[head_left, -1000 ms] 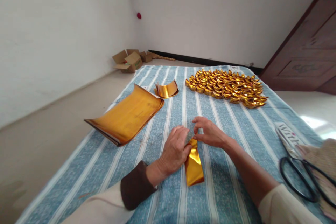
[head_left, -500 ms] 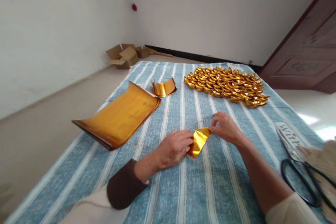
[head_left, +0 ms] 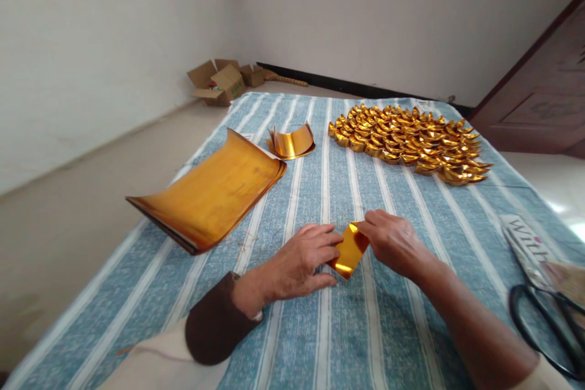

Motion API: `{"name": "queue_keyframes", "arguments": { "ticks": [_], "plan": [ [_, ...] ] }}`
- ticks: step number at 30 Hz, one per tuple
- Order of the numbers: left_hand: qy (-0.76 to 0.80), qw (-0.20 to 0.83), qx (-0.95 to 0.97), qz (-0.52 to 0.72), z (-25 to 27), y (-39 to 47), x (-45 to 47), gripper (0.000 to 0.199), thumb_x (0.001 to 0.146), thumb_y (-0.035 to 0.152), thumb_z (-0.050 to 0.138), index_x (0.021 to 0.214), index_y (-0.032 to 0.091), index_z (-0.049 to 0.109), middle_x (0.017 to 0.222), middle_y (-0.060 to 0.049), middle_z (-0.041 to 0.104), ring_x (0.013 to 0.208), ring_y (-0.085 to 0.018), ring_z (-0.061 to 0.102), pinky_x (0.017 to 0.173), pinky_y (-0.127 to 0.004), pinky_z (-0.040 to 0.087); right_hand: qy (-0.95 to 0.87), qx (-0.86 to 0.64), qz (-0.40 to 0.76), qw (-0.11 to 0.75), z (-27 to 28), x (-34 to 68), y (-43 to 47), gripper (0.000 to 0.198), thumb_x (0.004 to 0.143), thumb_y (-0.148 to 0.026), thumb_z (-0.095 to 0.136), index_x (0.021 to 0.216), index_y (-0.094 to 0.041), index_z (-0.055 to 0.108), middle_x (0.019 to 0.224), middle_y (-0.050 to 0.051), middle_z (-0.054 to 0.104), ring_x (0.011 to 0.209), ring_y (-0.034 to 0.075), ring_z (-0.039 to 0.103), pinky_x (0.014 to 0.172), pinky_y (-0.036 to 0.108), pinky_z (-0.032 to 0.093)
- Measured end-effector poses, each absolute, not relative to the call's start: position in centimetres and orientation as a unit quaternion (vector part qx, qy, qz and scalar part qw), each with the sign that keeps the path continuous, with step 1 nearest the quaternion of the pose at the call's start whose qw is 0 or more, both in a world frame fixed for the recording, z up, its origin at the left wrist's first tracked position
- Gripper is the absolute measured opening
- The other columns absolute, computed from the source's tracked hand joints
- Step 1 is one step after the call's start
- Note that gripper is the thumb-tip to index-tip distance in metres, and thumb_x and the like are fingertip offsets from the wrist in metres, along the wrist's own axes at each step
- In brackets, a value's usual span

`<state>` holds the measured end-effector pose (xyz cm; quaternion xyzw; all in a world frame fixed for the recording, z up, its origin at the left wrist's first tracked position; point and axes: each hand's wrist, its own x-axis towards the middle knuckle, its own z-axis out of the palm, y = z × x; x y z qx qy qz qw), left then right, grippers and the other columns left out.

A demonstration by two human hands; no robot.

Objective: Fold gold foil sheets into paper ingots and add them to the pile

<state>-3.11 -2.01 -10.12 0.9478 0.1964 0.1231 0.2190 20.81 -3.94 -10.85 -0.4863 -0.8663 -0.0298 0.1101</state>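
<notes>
A small piece of shiny gold foil paper lies on the striped cloth between my hands. My left hand rests at its left edge, fingers spread, with the fingertips touching the paper. My right hand pinches the paper's upper right corner, which is bent over. Beyond them is a curled stack of small gold paper pieces. To the left lies a stack of large gold sheets with upturned edges. Many folded gold paper ingots stand in rows at the back right.
A blue and white striped cloth covers the table. Black-handled scissors lie at the right edge beside lettered fabric. Open cardboard boxes stand on the floor by the wall, and a dark red door is at the right.
My right hand has come closer to my left, folding the paper's upper corner over. The left fingers have spread, the thumb now apart from the paper. The view has shifted slightly.
</notes>
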Motion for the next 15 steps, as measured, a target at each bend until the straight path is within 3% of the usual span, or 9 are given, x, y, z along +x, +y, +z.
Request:
{"name": "queue_keyframes", "arguments": {
  "ticks": [7, 15],
  "plan": [
    [0.204, 0.218, 0.941, 0.161, -10.5, -2.1, -2.7, 0.025, 0.081, 0.029, 0.069, 0.104, 0.019, 0.064, 0.125, -0.01, 0.063, 0.126, -0.029, 0.05, 0.105, -0.051, 0.037, -0.901, -0.414, 0.039, 0.123, -10.0, 21.7, -5.0, 0.013, 0.09, -0.018, 0.051, 0.089, -0.021, 0.063, 0.086, 0.005, 0.06, 0.077, 0.018, 0.052, 0.068, 0.031, 0.039],
    [0.203, 0.214, 0.94, 0.171, -10.1, -2.1, -2.5, 0.018, 0.084, 0.026, 0.065, 0.1, 0.019, 0.063, 0.12, -0.008, 0.064, 0.119, -0.026, 0.054, 0.105, -0.047, 0.039, -0.911, -0.383, 0.093, 0.12, -9.3, 21.0, -5.5, 0.01, 0.088, -0.029, 0.062, 0.094, -0.022, 0.065, 0.099, 0.006, 0.062, 0.094, 0.021, 0.057, 0.081, 0.037, 0.045]
  ]
}}
